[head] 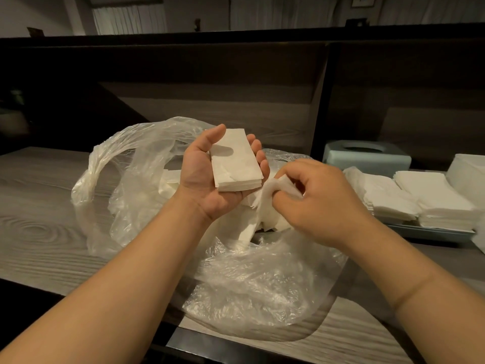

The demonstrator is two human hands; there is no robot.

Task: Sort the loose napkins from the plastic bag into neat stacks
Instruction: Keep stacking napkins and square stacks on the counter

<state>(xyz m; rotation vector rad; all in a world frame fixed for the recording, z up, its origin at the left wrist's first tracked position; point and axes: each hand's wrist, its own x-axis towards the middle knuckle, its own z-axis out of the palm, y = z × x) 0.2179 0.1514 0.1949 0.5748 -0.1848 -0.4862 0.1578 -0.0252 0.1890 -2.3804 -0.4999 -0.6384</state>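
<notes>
Over the open bag, mid-counter: both hands meet above the loose napkins.
Stack in hand: a small squared stack of napkins (pixel 235 161) lies flat on the upturned palm, above the bag.
Left hand: the left hand (pixel 210 174) is palm up, fingers curled lightly up along the far edge of the stack, thumb raised clear of it; it cradles the stack.
Single napkin: a crumpled napkin (pixel 273 193) sits just beside the near right corner of the stack.
Right hand: the right hand (pixel 317 195) has thumb and fingers curled in, pinching that crumpled napkin.
Loose napkins: more napkins (pixel 244 222) lie jumbled inside the bag, under both hands.
Plastic bag: a clear plastic bag (pixel 252 285) is spread open on the counter, handles trailing to the left.
Sorted stacks: neat stacks of napkins (pixel 430 198) stand on a tray (pixel 430 233) to the right, well apart from the bag.
Tissue box: a pale tissue box (pixel 367 156) stands behind the tray.
Counter: a grey wood-grain counter (pixel 39 206) bears everything.
</notes>
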